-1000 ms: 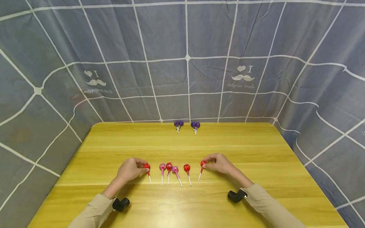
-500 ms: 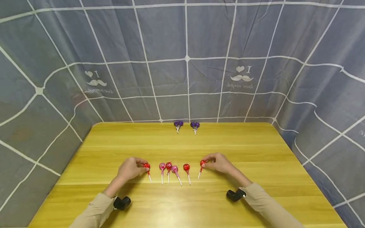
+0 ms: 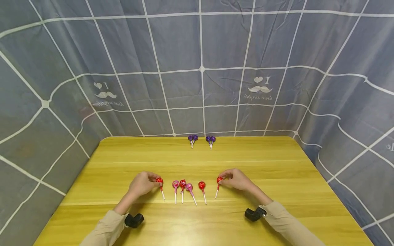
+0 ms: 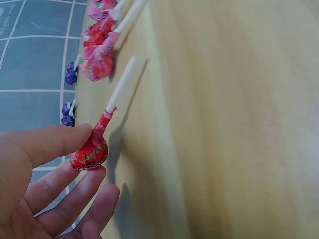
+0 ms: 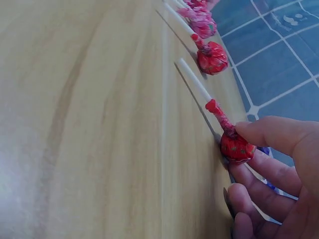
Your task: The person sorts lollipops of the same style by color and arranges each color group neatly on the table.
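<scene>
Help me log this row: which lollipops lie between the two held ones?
Four, left to right in the head view: pink lollipop, red lollipop, second pink one, second red one.

Left grip [image 3: 143,185] pinching, right grip [image 3: 236,179] pinching, well apart, both forearms [image 3: 124,202] slanting inward

The left hand [image 4: 45,188] pinches a red lollipop [image 4: 90,154], white stick [image 4: 121,83] slanting up and right! Above that lollipop, two pink lollipops [image 4: 96,66] sandwich another red lollipop [image 4: 96,32]; to its upper left sit purple lollipops [image 4: 71,76] before a blue-grey cloth [image 4: 30,64]; and to its right, there's its shadow [image 4: 114,149], stretched along the wood-grained table [image 4: 239,124]
</scene>
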A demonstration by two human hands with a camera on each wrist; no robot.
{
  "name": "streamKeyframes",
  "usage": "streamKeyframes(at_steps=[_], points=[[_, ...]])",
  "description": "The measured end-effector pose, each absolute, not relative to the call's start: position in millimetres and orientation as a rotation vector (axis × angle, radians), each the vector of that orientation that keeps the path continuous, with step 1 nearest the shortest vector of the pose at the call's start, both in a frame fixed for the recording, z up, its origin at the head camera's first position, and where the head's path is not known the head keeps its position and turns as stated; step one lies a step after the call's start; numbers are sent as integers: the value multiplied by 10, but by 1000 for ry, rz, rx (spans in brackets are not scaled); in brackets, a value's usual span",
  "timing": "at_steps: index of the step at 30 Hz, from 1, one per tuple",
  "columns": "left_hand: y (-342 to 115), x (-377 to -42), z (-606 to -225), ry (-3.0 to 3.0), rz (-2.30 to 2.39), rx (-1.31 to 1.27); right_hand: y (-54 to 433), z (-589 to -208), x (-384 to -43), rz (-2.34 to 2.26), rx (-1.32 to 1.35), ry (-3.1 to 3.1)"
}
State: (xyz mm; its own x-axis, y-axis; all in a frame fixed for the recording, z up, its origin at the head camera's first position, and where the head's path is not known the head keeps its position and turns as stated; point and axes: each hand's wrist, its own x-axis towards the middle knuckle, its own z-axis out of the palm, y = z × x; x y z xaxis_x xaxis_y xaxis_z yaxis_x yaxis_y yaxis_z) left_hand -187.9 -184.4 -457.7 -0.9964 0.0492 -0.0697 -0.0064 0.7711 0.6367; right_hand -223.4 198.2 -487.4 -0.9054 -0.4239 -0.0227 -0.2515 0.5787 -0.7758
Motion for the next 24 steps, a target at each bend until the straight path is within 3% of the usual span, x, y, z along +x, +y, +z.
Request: streamKeyframes(at_steps=[24], points=[[-1401,-2440,-4388,2978,1134,84,1760,-4760,-2593,-1364,-418,2668]])
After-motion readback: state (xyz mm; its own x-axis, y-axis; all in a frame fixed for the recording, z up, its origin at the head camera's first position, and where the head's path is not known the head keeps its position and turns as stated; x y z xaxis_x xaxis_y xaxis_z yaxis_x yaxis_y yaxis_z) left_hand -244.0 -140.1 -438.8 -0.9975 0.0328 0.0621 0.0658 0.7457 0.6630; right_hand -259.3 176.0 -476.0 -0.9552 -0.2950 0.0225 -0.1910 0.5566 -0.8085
